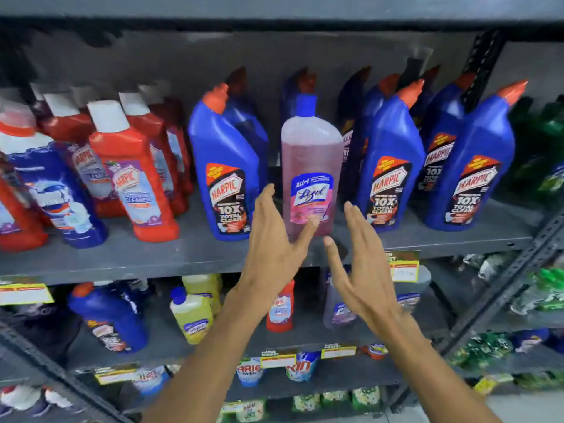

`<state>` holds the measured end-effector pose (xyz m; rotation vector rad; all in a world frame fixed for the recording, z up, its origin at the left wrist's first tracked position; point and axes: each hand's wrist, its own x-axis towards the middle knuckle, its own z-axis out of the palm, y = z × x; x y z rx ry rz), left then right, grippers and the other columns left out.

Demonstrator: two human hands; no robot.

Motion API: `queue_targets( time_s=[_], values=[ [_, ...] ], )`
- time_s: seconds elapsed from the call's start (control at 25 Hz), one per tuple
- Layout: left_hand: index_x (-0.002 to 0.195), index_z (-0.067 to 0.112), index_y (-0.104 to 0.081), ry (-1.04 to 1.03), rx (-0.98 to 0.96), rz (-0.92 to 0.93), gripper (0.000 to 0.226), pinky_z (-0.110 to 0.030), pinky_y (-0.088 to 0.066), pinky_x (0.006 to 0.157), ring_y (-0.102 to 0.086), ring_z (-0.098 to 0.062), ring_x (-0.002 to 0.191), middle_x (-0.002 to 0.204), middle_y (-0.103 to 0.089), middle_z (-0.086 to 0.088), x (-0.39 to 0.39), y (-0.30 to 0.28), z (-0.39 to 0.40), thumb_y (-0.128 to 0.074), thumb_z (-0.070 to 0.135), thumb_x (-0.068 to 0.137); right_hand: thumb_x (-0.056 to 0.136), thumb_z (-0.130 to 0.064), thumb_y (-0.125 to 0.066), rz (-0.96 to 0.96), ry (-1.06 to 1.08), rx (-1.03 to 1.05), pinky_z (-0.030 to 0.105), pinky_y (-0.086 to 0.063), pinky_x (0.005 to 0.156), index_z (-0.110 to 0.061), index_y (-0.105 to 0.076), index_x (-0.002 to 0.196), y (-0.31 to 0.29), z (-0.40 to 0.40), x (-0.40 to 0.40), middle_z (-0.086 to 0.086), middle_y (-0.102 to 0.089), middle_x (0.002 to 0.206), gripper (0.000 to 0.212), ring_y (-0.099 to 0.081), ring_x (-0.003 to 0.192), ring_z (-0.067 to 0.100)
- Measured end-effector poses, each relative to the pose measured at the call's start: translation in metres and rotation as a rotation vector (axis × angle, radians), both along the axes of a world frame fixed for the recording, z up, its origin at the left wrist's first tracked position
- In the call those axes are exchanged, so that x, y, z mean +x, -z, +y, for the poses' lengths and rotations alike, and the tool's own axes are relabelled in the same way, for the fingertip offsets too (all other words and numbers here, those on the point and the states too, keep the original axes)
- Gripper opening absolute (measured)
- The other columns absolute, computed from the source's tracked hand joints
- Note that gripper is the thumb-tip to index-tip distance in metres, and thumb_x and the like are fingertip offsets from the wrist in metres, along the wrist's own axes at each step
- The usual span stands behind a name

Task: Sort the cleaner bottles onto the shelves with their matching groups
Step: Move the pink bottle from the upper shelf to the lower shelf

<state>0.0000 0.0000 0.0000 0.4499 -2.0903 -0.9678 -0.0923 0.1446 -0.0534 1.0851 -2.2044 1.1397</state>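
Observation:
A pink Lizol bottle (310, 166) with a blue cap stands upright on the grey upper shelf (195, 254), among blue Harpic bottles (225, 169). My left hand (274, 242) is open just in front of and left of the pink bottle, its thumb overlapping the bottle's lower label. My right hand (363, 264) is open to the bottle's lower right, fingers spread, apart from it. More blue Harpic bottles (390, 166) stand to the right. Red Harpic bottles (134, 172) fill the shelf's left part.
On the lower shelf stand yellow Lizol bottles (192, 315), a blue Harpic bottle (110, 319), a small red Harpic bottle (280, 306) and a lilac Lizol bottle (338, 306). Green bottles (546, 154) sit at far right. Detergent packs (250, 370) lie lower down.

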Motion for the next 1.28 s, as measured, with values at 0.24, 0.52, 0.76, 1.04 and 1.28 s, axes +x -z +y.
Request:
queue_targets(
  time_s=[0.24,0.52,0.76,1.04,1.28],
  values=[
    [0.159,0.016,-0.033,0.004,0.14,0.068,0.099,-0.041,-0.057,0.111,-0.069,-0.012,0.127,0.145,-0.066,0.0,-0.049,-0.014,-0.014,-0.091,0.038,0.082,0.11,-0.036,-0.045,0.012,0.066,0.116,0.04,-0.037,0.13,0.002,-0.047,0.161,0.036,-0.016,-0.033,0.018,-0.051,0.166,0.063,-0.049,0.155,0.032],
    [0.135,0.017,-0.054,0.103,0.396,0.042,0.083,-0.041,-0.068,0.094,-0.08,-0.013,0.108,0.125,-0.078,0.0,-0.063,-0.026,-0.042,-0.102,0.017,0.067,0.106,-0.035,-0.037,0.113,0.229,0.273,0.047,-0.042,0.128,0.004,-0.062,0.148,0.039,-0.025,-0.031,0.02,-0.062,0.156,0.063,-0.058,0.148,0.033],
    [0.13,0.013,-0.055,0.065,0.249,0.143,0.079,-0.04,-0.067,0.094,-0.078,-0.015,0.111,0.123,-0.076,0.001,-0.046,-0.036,-0.024,-0.103,0.015,0.067,0.107,-0.035,-0.036,0.135,0.221,0.299,0.044,-0.038,0.129,0.003,-0.06,0.15,0.038,-0.026,-0.033,0.019,-0.06,0.159,0.063,-0.056,0.151,0.032],
    [0.128,0.003,-0.062,-0.001,0.287,0.185,0.077,-0.025,-0.066,0.082,-0.081,-0.007,0.096,0.107,-0.083,0.007,0.045,-0.049,0.003,-0.1,0.012,0.061,0.106,-0.03,-0.046,0.188,0.087,0.22,0.043,-0.047,0.123,0.0,-0.067,0.145,0.039,-0.024,-0.047,0.016,-0.066,0.152,0.053,-0.062,0.145,0.029],
    [0.127,0.02,-0.069,-0.098,0.332,-0.033,0.093,-0.01,-0.061,0.077,-0.079,0.001,0.097,0.112,-0.082,0.022,0.147,0.01,0.022,-0.105,0.042,0.044,0.11,-0.037,-0.041,0.178,0.117,0.276,0.044,-0.042,0.128,-0.001,-0.061,0.152,0.036,-0.031,-0.045,0.015,-0.061,0.159,0.059,-0.056,0.151,0.027]
  ],
)
